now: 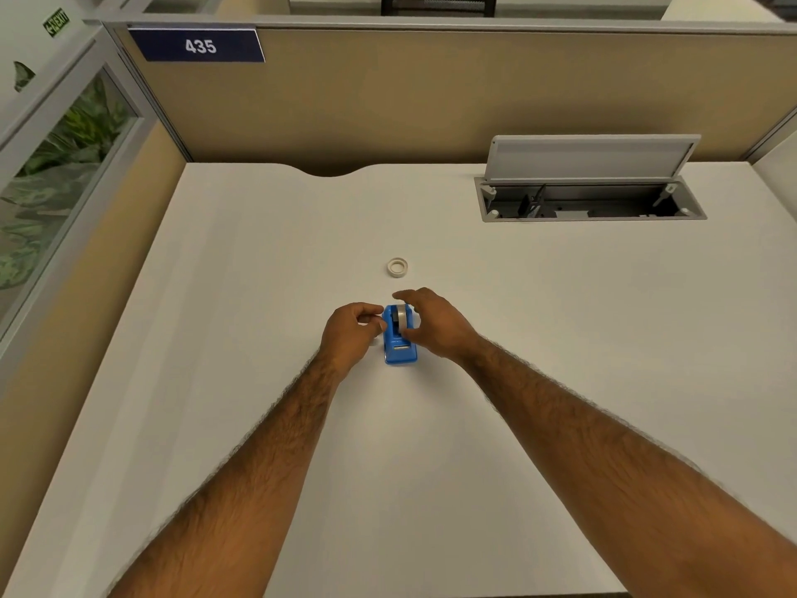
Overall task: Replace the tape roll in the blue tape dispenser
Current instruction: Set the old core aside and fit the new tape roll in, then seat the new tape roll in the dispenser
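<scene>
Dispenser [401,338] flanked by hands, spare roll [397,267] beyond.

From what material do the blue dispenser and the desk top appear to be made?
Blue tape dispenser: probably moulded plastic, judging by its uniform bright colour and slight sheen. Desk top: looks like matte off-white laminate, smooth and without visible grain; its core is not visible.

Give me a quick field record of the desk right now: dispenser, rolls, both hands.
dispenser: blue tape dispenser on the white desk, a roll seated in it
loose roll: white tape roll lying flat beyond the dispenser, untouched
left hand: left hand against the dispenser's left side, fingers curled
right hand: right hand over the seated roll, fingers at its top and right
desk extras: cable hatch, lid open
</scene>
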`<state>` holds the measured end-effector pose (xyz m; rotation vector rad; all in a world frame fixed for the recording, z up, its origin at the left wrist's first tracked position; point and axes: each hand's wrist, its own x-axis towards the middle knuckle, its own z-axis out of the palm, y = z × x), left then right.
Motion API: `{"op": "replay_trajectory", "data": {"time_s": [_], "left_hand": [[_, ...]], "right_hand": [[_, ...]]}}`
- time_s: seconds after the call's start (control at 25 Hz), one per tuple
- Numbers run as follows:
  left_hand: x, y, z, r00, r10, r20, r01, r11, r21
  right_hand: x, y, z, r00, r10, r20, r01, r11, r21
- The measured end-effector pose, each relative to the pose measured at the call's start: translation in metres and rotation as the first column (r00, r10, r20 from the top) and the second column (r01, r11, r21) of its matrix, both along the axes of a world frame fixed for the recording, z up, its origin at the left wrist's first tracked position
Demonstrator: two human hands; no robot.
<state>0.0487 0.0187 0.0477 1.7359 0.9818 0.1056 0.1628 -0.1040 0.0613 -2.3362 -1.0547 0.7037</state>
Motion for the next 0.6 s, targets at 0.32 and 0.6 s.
{"op": "replay_trajectory", "data": {"time_s": [0.32, 0.6], "left_hand": [[0.007, -0.008, 0.005, 0.998, -0.04, 0.045, 0.04, 0.999, 0.004], [0.005, -0.008, -0.006, 0.992, -0.127, 0.004, 0.126, 0.991, 0.045]], "right_hand": [[-0.004, -0.008, -0.003, 0.997, -0.072, 0.021, 0.071, 0.996, 0.059], [-0.014, -0.003, 0.002, 0.992, -0.114, 0.052, 0.108, 0.989, 0.099]]}}
